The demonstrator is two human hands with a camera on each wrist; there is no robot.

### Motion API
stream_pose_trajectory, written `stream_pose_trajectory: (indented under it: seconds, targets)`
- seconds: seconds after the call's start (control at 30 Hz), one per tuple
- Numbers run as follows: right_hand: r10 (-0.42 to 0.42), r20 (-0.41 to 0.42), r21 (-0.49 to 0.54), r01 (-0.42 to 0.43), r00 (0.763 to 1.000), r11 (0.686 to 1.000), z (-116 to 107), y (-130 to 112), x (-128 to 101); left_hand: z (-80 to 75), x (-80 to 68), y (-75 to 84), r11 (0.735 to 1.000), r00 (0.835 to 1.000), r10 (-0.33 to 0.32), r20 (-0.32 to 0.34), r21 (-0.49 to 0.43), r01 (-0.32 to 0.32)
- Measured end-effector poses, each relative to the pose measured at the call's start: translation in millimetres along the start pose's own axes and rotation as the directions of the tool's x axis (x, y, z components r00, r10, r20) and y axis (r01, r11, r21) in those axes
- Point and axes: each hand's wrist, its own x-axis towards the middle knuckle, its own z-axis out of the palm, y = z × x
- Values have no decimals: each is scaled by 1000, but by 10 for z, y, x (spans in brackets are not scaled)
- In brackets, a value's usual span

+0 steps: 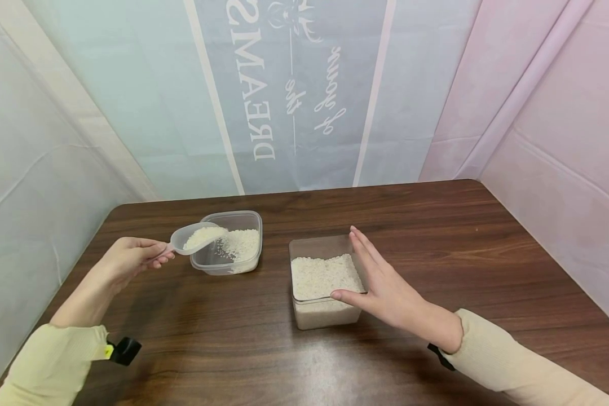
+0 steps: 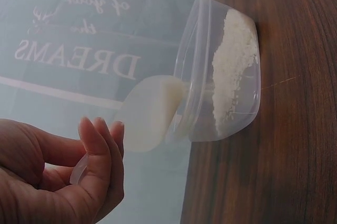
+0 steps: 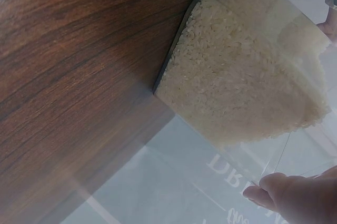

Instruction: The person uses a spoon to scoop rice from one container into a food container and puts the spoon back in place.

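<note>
My left hand holds a translucent scoop by its handle, with rice heaped in the bowl. Tilted, the scoop overhangs the left rim of a small clear plastic container. Grains fall from its lip onto the rice inside; in the left wrist view that rice slopes along the container's wall. My right hand rests against the right side of a larger clear container. Its fingers lie straight along that side and its thumb touches the near rim. Rice fills much of this larger container.
Both containers stand on a dark wood table, the larger one to the right and nearer. A pale fabric backdrop with printed lettering hangs behind the table, and light fabric walls flank both sides.
</note>
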Motion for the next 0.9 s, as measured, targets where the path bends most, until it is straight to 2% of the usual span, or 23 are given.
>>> stream_pose_trajectory:
  seconds: [0.37, 0.9]
  targets:
    - [-6, -7, -5, 6, 1000, 1000, 10, 9, 0, 5, 4, 15, 1000, 1000, -5, -4, 4, 5]
    - [-6, -8, 0, 6, 1000, 1000, 17, 21, 4, 11, 5, 56, 997, 1000, 12, -15, 74, -11]
